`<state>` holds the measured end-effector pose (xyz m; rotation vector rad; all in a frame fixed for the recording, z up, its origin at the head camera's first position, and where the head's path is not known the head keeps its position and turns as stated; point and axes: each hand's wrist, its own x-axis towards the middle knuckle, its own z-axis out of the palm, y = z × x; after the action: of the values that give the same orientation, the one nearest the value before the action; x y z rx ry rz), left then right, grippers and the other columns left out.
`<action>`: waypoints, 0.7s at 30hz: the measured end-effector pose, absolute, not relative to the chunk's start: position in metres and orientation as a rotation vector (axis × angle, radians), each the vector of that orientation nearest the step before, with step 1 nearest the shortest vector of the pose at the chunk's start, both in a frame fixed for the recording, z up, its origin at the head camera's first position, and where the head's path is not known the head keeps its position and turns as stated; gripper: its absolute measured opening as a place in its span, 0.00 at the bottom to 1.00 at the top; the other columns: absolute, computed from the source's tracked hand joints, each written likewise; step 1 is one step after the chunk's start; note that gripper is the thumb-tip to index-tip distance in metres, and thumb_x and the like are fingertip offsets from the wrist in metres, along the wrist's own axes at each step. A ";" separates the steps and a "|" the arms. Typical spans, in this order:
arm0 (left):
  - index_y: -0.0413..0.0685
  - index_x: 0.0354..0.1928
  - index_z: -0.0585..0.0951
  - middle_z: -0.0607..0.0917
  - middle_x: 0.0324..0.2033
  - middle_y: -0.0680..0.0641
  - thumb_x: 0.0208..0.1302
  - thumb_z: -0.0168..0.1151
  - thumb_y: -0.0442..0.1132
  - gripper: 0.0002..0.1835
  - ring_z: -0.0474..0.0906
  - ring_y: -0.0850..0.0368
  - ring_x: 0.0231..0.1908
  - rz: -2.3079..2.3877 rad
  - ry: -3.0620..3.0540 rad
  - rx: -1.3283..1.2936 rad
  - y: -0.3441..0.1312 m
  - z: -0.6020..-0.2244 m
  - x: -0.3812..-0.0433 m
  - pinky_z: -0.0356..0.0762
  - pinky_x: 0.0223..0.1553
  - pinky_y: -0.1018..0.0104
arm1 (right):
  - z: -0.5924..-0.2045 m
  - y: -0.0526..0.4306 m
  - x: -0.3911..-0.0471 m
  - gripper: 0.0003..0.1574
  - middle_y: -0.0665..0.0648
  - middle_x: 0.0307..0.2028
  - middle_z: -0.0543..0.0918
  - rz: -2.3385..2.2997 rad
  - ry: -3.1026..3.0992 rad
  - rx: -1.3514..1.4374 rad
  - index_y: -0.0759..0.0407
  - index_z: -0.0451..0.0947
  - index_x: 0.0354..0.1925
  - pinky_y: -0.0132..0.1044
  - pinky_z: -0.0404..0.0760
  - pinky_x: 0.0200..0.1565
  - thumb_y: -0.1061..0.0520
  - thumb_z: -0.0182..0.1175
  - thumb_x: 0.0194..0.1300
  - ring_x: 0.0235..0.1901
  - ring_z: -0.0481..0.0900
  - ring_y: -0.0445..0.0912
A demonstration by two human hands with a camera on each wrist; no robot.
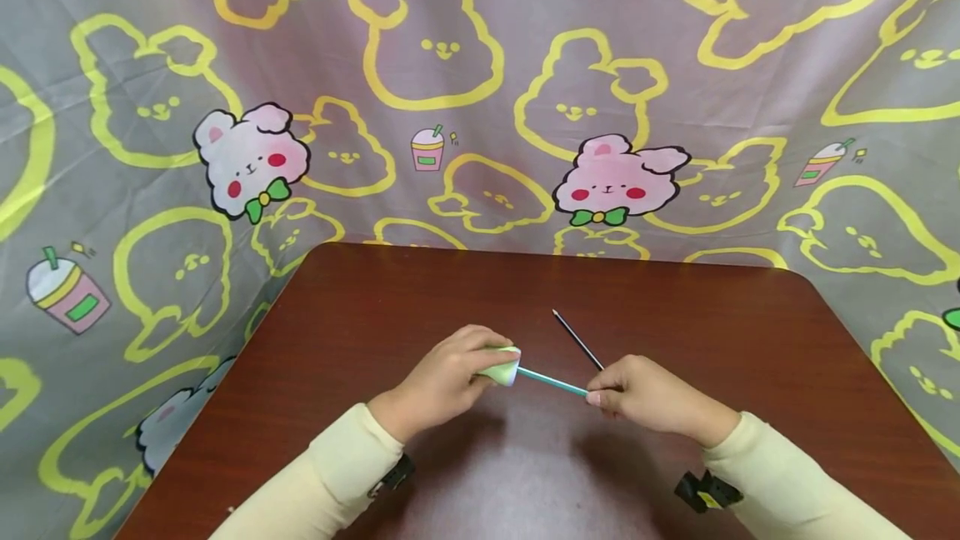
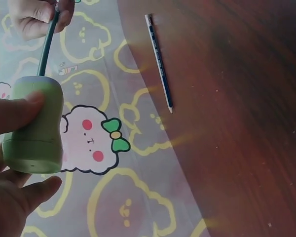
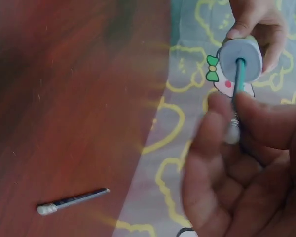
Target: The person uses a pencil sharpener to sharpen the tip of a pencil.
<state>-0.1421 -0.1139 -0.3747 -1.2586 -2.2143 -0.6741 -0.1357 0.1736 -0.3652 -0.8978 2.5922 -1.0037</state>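
My left hand [image 1: 446, 373] grips a light green pencil sharpener [image 1: 495, 371], thumb on one side and fingers on the other. The sharpener has a pale grey end face [image 3: 228, 58] with a round hole, pointing toward my right hand. From that hole comes a teal pencil [image 1: 551, 381], its tip hidden inside. My right hand [image 1: 648, 397] pinches the pencil near its far end between thumb and fingers; a whitish eraser end [image 3: 232, 134] shows there. Both hands are held above the table. Beyond the right hand lies a second, dark pencil [image 1: 576, 337] with a whitish end.
The brown wooden table [image 1: 420, 298] spreads under both hands. A grey curtain [image 1: 480, 132] printed with yellow outlines and cartoon bears hangs behind it and along both sides. Dark straps with small devices [image 1: 708, 492] sit at both wrists over cream sleeves [image 1: 795, 482].
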 end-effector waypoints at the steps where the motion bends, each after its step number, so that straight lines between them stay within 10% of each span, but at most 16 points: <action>1: 0.42 0.46 0.86 0.84 0.44 0.47 0.44 0.74 0.25 0.22 0.78 0.53 0.48 -0.682 -2.220 -1.254 -0.114 -0.375 -0.142 0.76 0.50 0.65 | -0.365 0.173 -0.136 0.11 0.41 0.19 0.74 -0.975 2.618 -0.904 0.55 0.81 0.25 0.29 0.67 0.23 0.59 0.60 0.65 0.20 0.66 0.32; 21: 0.41 0.49 0.85 0.84 0.46 0.47 0.46 0.75 0.28 0.23 0.78 0.53 0.49 -0.728 -2.300 -1.199 -0.116 -0.377 -0.142 0.76 0.51 0.62 | -0.366 0.170 -0.137 0.07 0.43 0.33 0.81 -0.869 2.850 -0.925 0.57 0.85 0.40 0.31 0.75 0.31 0.61 0.64 0.62 0.29 0.73 0.33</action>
<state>-0.1421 -0.1163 -0.3773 -1.1986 -2.2999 -0.7278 -0.1368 0.1699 -0.3658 -0.9249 2.8501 -0.8694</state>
